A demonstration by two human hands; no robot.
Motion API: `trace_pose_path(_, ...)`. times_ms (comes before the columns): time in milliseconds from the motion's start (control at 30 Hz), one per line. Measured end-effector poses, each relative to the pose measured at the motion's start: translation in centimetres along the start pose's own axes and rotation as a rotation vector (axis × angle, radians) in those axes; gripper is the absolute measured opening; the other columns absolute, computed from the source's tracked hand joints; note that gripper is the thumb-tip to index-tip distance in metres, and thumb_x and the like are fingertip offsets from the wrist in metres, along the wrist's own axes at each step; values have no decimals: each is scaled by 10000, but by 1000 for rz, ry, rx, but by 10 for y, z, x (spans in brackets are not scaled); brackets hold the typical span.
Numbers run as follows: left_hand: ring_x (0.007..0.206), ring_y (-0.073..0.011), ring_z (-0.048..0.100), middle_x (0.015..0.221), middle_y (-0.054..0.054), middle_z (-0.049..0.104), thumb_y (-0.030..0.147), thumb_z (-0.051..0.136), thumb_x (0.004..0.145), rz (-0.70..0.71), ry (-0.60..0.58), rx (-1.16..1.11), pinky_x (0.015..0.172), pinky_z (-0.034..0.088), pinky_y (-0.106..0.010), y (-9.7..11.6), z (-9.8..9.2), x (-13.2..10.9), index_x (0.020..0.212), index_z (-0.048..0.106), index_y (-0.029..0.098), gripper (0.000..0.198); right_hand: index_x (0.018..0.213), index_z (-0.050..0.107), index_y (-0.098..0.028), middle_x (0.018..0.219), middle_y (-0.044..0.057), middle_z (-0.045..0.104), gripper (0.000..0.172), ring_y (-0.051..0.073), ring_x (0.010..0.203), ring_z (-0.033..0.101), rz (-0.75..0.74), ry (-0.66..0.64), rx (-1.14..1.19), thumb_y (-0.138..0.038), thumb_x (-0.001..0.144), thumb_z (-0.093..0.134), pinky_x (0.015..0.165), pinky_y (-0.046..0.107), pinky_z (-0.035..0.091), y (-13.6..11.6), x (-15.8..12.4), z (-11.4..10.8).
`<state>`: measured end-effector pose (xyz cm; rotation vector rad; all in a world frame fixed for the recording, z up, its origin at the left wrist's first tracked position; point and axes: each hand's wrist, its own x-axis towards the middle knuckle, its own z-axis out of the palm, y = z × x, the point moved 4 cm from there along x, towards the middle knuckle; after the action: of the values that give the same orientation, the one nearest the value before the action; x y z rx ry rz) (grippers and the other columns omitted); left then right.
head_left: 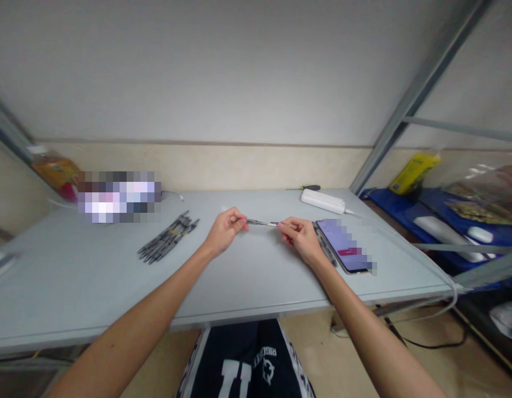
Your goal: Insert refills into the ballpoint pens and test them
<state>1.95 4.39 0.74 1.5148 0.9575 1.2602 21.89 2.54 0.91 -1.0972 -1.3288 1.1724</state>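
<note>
A thin grey pen (262, 223) is stretched level between my two hands, a little above the table, with a pale shiny stretch near its middle. My left hand (228, 228) pinches its left end between thumb and fingers. At the other end my right hand (298, 235) pinches it the same way; the fingers hide that part. Left of my left hand lies a bundle of several dark grey pens (168, 237), tips slanting up and right. More slim grey pens (327, 246) lie just right of my right hand, partly covered by it.
A phone with a lit screen (341, 243) lies beside the right-hand pens. Behind it are a white power strip (322, 201) and a screwdriver (309, 188). A blurred-out patch (119, 198) and an orange bottle (52, 168) stand at left. A blue-lined shelf (382, 207) adjoins at right.
</note>
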Motion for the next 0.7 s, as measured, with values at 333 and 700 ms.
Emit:
trace_pose_path(333,589,-110,544,639,-19,650,380,620,753,28,-30,17,574,354,-229,3,5,-1,712,477,170,257,522,518,-156,376,-67,415,255,33,323,279,186,-75,301,-291,592,722,334,188,118,4,1,1)
trace_pose_path(700,781,-149,608,874,-88,682,388,613,768,-108,-349,-66,708,426,-287,5,24,-11,949,540,162,299,791,571,-231,768,-11,591,254,127,706,560,51,128,586,-426,669,678,611,245,473,-6,7,1)
